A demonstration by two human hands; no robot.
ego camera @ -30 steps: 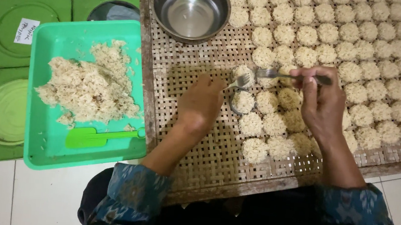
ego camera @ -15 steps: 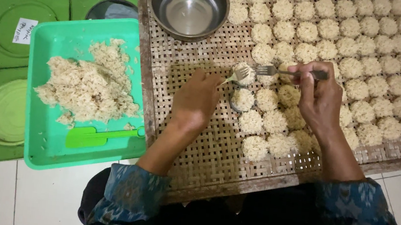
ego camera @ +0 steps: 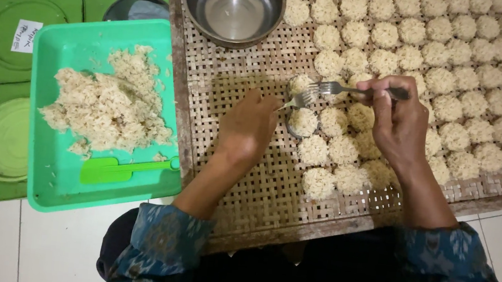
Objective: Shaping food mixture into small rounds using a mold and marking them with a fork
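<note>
So off to the left on the tiled floor there were three green square lids [ego camera: 20,30], and the upper-left one had a small white label [ego camera: 26,35] stuck on it, handwriting on it, slightly tilted. One bright green tray [ego camera: 41,187] sat beside them with a loose heap of noodle crumbs [ego camera: 109,104] and one green spatula [ego camera: 126,170] lying across its bottom edge. One steel bowl [ego camera: 234,5] stood at the top of the woven bamboo mat [ego camera: 240,183], and dozens of little noodle clusters [ego camera: 469,77] lay on it in rows, too many to count. The right hand [ego camera: 399,122] was closed around a fork [ego camera: 346,89], long axis roughly horizontal, tines pointing left. The left hand [ego camera: 249,128] pinched a second fork [ego camera: 295,101], tines aimed up-right at a small ring mould [ego camera: 301,123].
</note>
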